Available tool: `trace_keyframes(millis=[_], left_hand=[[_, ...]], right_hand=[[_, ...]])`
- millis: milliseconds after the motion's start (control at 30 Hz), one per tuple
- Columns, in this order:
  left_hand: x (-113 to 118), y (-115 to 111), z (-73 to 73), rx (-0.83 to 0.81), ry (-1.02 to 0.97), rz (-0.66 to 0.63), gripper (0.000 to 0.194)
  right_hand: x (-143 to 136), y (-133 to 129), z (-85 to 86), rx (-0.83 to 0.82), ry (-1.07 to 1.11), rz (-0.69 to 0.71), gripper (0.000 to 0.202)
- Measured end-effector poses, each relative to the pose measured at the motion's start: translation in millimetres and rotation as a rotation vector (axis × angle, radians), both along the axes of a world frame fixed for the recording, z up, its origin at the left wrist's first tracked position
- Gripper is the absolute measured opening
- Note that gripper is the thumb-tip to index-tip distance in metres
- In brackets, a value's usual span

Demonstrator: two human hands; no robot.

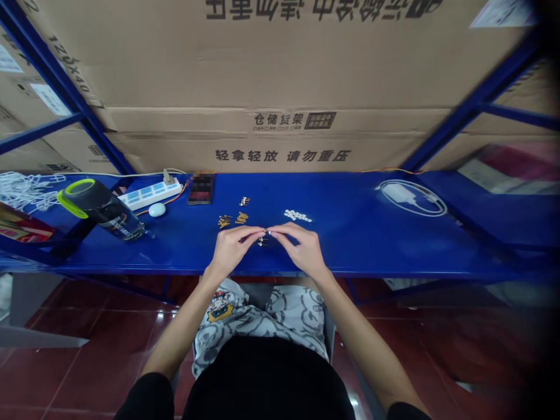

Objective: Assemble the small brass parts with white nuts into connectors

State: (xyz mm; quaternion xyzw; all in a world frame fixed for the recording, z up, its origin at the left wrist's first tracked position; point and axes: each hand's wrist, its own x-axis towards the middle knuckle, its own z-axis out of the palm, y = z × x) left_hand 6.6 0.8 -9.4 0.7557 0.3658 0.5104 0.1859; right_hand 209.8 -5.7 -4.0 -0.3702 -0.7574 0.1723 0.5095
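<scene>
My left hand (pixel 231 248) pinches a small brass-coloured piece (pixel 265 231) between thumb and fingertips. Close against it, my right hand (pixel 304 249) grips a tiny white piece (pixel 270 233); whether the two pieces are joined is too small to tell. Just under my fingertips lies a small brass-and-white part (pixel 261 241). Beyond my left hand are two little groups of brass-coloured pieces, a left group (pixel 224 221) and a right group (pixel 241 218). Farther back sit more brass-and-white parts (pixel 244 202). A cluster of small white pieces (pixel 297 216) lies beyond my right hand.
The blue tabletop (pixel 359 233) carries a dark bottle (pixel 107 210) with a green loop, a white power strip (pixel 151 194), a white oval object (pixel 157 210) and a pixelated dark box (pixel 201 188). A charger with cable (pixel 405 195) lies right. Cardboard (pixel 280 70) stands behind.
</scene>
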Motion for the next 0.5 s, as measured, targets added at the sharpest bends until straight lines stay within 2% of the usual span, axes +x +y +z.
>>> trace_keyframes(millis=[167,367,500], left_hand=[[0.7,1.2,-2.1,0.06,0.06,-0.008,0.015],[1.3,1.0,0.6,0.049,0.197,0.131,0.013],[0.2,4.1,0.9,0.016,0.285,0.135,0.012]], right_hand=[[-0.1,3.0,-3.1,-0.071,-0.022,-0.008,0.011],[0.6,6.3,-2.2,-0.081,-0.153,-0.111,0.011],[0.4,7.8,-3.6,-0.105,-0.201,-0.128,0.015]])
